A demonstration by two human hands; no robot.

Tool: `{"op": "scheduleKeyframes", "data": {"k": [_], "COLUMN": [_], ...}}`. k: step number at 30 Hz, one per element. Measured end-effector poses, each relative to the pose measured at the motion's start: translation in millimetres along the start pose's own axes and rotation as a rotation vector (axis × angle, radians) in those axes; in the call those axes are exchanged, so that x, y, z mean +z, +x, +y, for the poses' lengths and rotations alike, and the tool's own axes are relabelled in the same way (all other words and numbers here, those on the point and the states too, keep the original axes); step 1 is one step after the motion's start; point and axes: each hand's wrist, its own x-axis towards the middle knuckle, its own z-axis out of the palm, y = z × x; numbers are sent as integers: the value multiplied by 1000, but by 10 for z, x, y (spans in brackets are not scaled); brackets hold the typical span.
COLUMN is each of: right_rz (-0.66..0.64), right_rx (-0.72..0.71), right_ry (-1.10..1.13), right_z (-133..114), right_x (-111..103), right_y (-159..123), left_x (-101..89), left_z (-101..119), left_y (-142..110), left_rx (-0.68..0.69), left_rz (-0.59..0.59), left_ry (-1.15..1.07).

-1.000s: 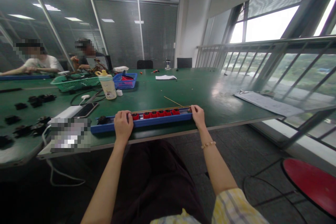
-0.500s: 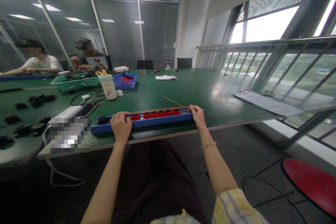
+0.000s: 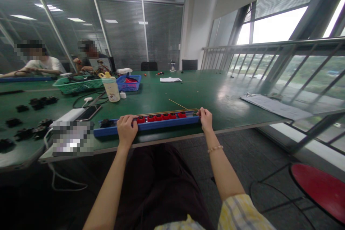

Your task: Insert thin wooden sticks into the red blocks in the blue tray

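Observation:
A long blue channel [image 3: 164,124] lies along the near table edge. Several red-and-black blocks [image 3: 165,116] sit in a row inside it, with a black part [image 3: 107,123] at its left end. My left hand [image 3: 127,129] is closed over the channel left of the red blocks, its fingertips hidden. At the channel's right end, my right hand [image 3: 206,118] is closed in a pinch; what it grips is too small and hidden to make out. One thin yellow rod [image 3: 164,111] runs along the channel's back side. Another yellow rod [image 3: 177,104] rests slantwise on the table behind.
Black parts [image 3: 43,102], a phone [image 3: 90,113] and a white cable are at left. Beyond stand a cup [image 3: 111,89], a green basket [image 3: 78,85] and a blue basket [image 3: 129,83]. A clipboard [image 3: 269,104] lies at right. Two people sit at far left.
Both my hands have shifted slightly right along the channel. The end red blocks have slid a little right inside it. The right hand now sits just past the channel's end.

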Motion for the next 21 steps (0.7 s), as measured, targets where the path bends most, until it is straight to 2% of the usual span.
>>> {"op": "scheduleKeyframes", "data": {"k": [9,21], "right_rz": [-15,-227], "right_rx": [70,0], "right_ry": [98,15], "right_z": [-12,-138], "right_x": [-8,7], "right_y": [12,-48], "left_x": [3,3], "left_z": [-5,-2], "left_y": [2,15], "left_rx": [9,33], "left_rz": [-11,-53], "left_ry": [-12,-52]}}
